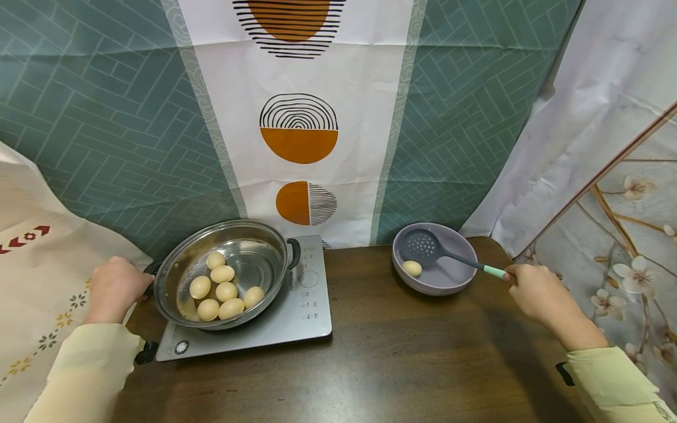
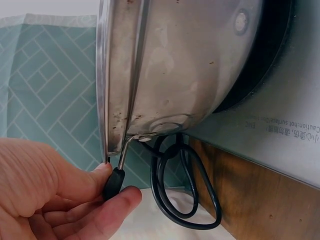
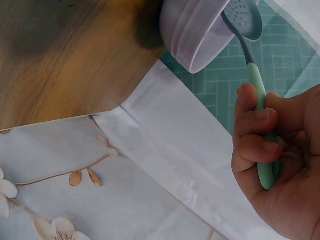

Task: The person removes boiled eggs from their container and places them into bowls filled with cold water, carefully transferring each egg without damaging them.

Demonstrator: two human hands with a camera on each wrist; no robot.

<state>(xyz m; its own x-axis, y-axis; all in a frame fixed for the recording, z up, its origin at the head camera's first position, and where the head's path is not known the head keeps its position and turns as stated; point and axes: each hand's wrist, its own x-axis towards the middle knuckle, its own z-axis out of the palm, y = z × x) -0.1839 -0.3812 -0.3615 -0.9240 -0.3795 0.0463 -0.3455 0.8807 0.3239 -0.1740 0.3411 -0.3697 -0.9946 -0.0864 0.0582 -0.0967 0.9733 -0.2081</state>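
Note:
At the left, a steel pan (image 1: 257, 232) holds several pale eggs (image 1: 226, 292). My left hand (image 1: 117, 288) pinches the pan's black side handle (image 2: 114, 183) between thumb and fingers, seen closely in the left wrist view. Over at the right, my right hand (image 1: 540, 295) grips the mint-green handle (image 3: 257, 85) of a slotted skimmer (image 1: 420, 247), fingers curled round it. The skimmer's dark perforated head is inside a lilac bowl (image 1: 452, 288). One egg (image 1: 412, 268) lies in that bowl, right beside the skimmer head.
Under the pan is a silver induction cooktop (image 1: 312, 317) on a brown wooden table (image 1: 402, 352). A looped black cord (image 2: 200, 200) hangs below the pan handle. Patterned cloth (image 1: 449, 100) stands behind the table, with a flowered sheet (image 1: 629, 282) along the right side.

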